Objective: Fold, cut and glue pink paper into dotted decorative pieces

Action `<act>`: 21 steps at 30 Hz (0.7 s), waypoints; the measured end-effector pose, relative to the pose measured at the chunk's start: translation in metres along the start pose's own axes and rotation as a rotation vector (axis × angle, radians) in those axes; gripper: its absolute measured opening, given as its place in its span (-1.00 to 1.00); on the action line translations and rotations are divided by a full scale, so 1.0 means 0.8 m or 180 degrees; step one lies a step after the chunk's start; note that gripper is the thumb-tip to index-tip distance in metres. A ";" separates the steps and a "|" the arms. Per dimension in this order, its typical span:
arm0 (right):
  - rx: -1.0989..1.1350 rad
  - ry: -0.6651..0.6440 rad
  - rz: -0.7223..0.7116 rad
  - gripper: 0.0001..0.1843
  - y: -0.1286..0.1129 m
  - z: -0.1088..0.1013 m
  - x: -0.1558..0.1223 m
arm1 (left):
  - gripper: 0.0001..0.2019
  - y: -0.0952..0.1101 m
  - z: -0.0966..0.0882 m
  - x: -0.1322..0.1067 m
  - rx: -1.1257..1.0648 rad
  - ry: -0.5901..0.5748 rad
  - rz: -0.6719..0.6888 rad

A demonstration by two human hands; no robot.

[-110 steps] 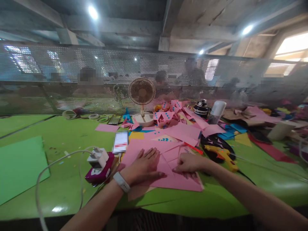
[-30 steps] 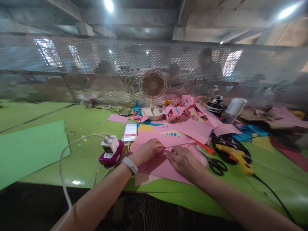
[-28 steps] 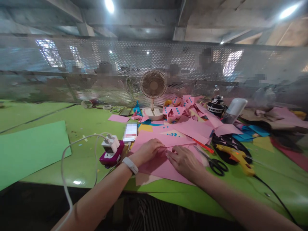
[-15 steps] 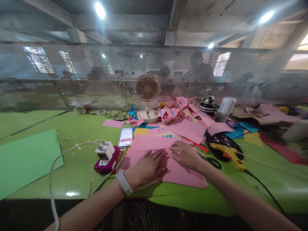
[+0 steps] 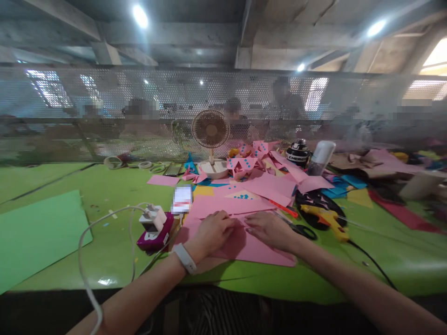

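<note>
Both of my hands rest on a pink paper sheet (image 5: 256,249) lying on the green table (image 5: 115,195) in front of me. My left hand (image 5: 213,230), with a white band on the wrist, has its fingers curled down, pinching the paper at a fold. My right hand (image 5: 271,229) lies flat on the same sheet, fingers stretched toward the left hand and almost touching it. More pink sheets (image 5: 226,204) lie just beyond my fingertips.
Black scissors (image 5: 303,230) and a yellow glue gun (image 5: 326,217) lie right of my hands. A purple block with a white plug and cable (image 5: 154,229) sits to the left, beside a green sheet (image 5: 38,232). A small fan (image 5: 210,139), dotted pink shapes (image 5: 244,164) and a bottle (image 5: 319,157) stand behind; people sit beyond a mesh screen.
My left hand went from lying flat with spread fingers to curled at the fold. My right hand drew back toward me and flattened on the sheet.
</note>
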State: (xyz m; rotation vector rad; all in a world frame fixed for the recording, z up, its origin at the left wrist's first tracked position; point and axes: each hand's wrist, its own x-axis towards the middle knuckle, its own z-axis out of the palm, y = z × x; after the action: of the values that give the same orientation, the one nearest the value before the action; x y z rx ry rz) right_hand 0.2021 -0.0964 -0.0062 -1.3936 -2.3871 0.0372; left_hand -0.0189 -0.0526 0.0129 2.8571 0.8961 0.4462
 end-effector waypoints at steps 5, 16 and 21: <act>0.0003 0.0166 -0.0102 -0.65 0.008 0.003 -0.001 | -0.69 0.000 0.007 0.018 -0.0429 0.0120 -0.0215; 0.0441 0.0410 -0.0118 -0.75 -0.004 -0.005 -0.006 | -0.74 -0.024 0.011 0.024 -0.2417 -0.0158 -0.0756; 0.0665 0.0398 0.0002 -0.77 -0.004 -0.008 -0.003 | -0.78 -0.028 0.006 0.029 -0.2250 -0.0450 -0.0821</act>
State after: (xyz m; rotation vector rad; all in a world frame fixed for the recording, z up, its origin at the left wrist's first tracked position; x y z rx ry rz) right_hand 0.2024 -0.1011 -0.0002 -1.2618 -2.2102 0.1887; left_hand -0.0114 -0.0211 0.0092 2.0768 0.8486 0.4174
